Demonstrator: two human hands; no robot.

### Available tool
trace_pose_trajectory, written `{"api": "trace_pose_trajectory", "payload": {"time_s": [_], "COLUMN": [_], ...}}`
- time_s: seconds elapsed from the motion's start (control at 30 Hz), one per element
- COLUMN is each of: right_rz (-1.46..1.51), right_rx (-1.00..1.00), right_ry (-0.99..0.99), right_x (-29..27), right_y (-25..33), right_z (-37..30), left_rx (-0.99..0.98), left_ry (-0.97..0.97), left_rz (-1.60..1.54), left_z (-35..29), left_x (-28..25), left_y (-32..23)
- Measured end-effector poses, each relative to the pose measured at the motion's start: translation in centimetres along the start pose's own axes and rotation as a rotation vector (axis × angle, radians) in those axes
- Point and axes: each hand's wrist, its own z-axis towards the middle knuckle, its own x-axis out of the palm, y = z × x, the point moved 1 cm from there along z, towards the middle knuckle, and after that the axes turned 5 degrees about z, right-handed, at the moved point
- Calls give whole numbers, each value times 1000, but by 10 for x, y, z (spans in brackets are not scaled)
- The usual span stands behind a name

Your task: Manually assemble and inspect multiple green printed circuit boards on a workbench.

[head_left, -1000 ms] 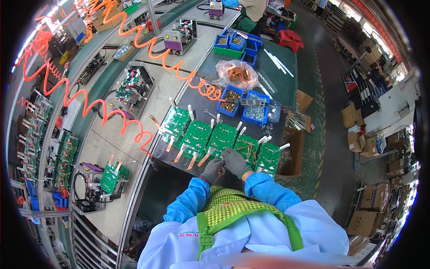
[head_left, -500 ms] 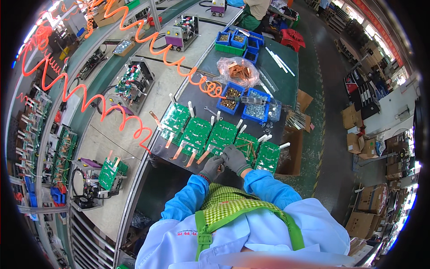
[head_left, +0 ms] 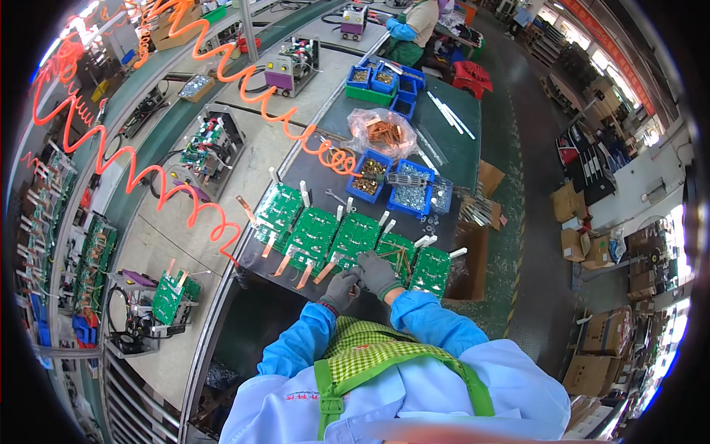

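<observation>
Left hand (head_left: 341, 291) and right hand (head_left: 379, 275) are held close together, partly curled, at the near edge of the surface (head_left: 256, 267), where green circuit boards (head_left: 313, 229) are lined up; anything gripped cannot be made out.

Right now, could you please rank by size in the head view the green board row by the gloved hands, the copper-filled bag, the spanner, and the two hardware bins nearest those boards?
1. Green board row
2. Copper-filled bag
3. Bin of golden hardware and bin of silvery hardware: too alike to rank
4. Spanner
</observation>
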Motion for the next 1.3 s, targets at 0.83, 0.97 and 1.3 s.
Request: {"api": "trace_pose_trajectory", "payload": {"time_s": [0.83,0.97,1.3], "right_rz": [40,73,160], "right_rx": [-123,-151,-219], "right_ry": [-88,-144,23], "right_x": [5,6,-1], "right_y": [-9,-7,-19], "right_z": [-7,-8,-13], "left_rx": [21,14,2], "left_ry": [32,33,27], "left_rz": [27,-9,-18], "left_z": [10,11,0], "left_x": [-4,-8,-5], "left_y": [5,8,16]}}
